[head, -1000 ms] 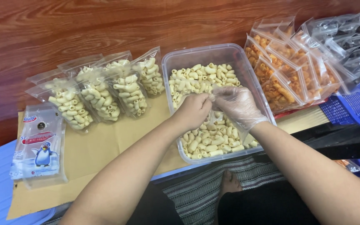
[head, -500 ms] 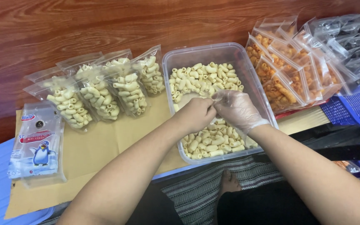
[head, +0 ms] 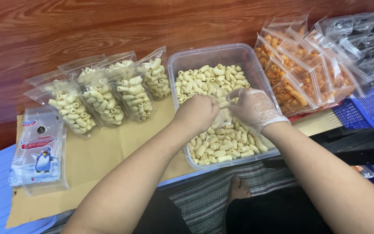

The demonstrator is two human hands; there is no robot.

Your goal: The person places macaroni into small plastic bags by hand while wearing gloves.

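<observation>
A clear plastic tub (head: 204, 56) holds pale tube-shaped snacks (head: 208, 78). Over its middle, my bare left hand (head: 198, 113) and my right hand (head: 254, 108), which wears a thin clear glove, meet. Both pinch a small clear bag (head: 224, 104) with a few snack pieces in it; the bag's lower part is hidden behind my fingers. Left of the tub lie several filled bags of the same pale snacks (head: 104, 97), leaning in a row on brown cardboard (head: 96, 160).
A pack of empty bags with a penguin picture (head: 40, 149) lies at the cardboard's left end. Several bags of orange snacks (head: 299, 82) lean right of the tub. A blue basket (head: 369, 108) with dark-filled bags stands at far right. Red-brown wooden floor lies beyond.
My hands have stayed over the tub and drawn slightly closer on the small bag. The view has shifted a little.
</observation>
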